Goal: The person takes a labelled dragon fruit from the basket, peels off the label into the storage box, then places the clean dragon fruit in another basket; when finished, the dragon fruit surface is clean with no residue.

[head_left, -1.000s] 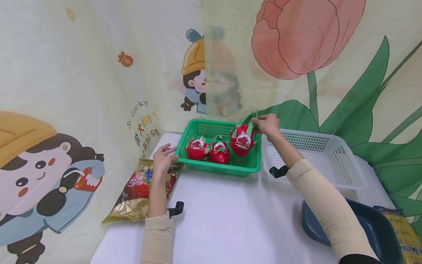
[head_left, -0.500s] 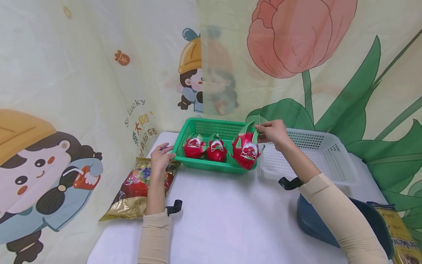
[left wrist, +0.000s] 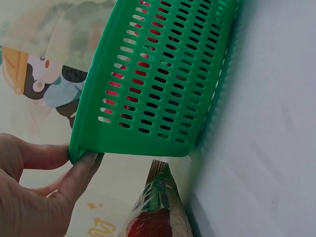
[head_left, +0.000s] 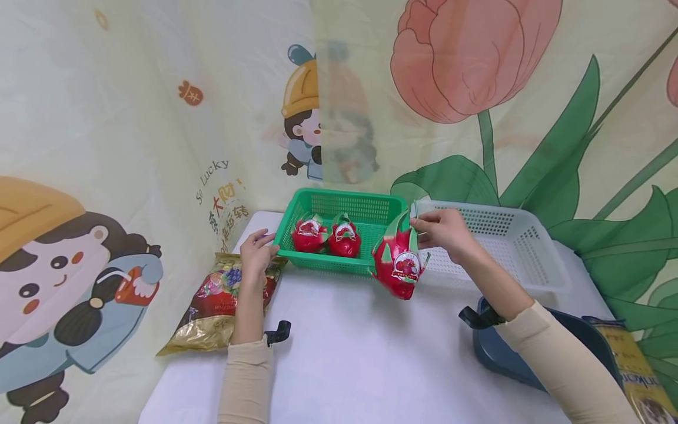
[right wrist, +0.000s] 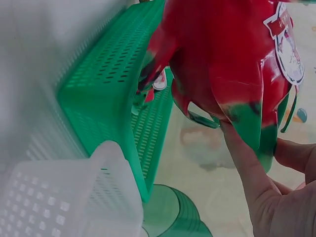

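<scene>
My left hand (head_left: 256, 254) pinches the left front corner of a green plastic basket (head_left: 328, 266). In the left wrist view, thumb and fingers lie on either side of its rim (left wrist: 78, 118). A red dragon fruit (head_left: 392, 250) with a round label hangs by its green leaf tips from my right hand (head_left: 445, 232). It overlaps the basket's right front corner in the head view. Close up in the right wrist view, thumb and fingers pinch the leaves (right wrist: 252, 128). Two more labelled dragon fruits, one at left (head_left: 309, 235) and one beside it (head_left: 345, 240), lie inside the basket.
A white perforated basket (head_left: 545, 259) stands right of the green one, partly behind my right hand. Nearer, a dark blue basin (head_left: 495, 353) lies partly under my right forearm, with a yellow packet (head_left: 630, 353) beyond. A red and gold candy bag (head_left: 212, 306) lies at left.
My right hand has lifted the dragon fruit out over the green basket's front right corner, towards me and slightly right. My left hand keeps its hold on the rim.
</scene>
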